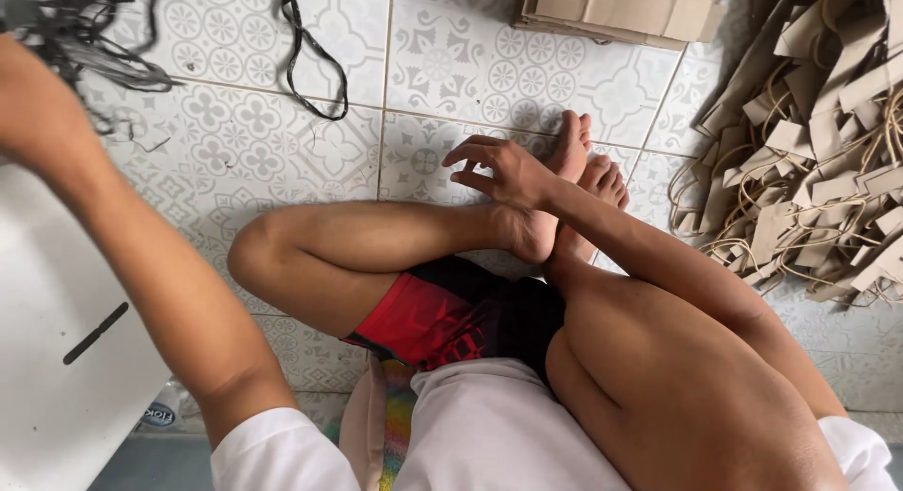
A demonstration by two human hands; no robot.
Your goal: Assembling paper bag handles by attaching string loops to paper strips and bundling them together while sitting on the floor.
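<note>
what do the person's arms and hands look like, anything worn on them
Both arms are bare up to short white sleeves at the shoulders. The right hand is bare: no glove, ring, watch or bracelet shows. The left hand is out of frame at the top left; only its bare forearm shows, with nothing worn on it.

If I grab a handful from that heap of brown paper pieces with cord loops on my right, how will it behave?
The heap of brown paper pieces would probably feel light, being thin flat card. The cord loops look tangled, so a handful would likely drag neighbours along. Loosely piled, it may well slide apart when pushed. The right hand hangs near it, fingers spread, holding nothing.
</note>
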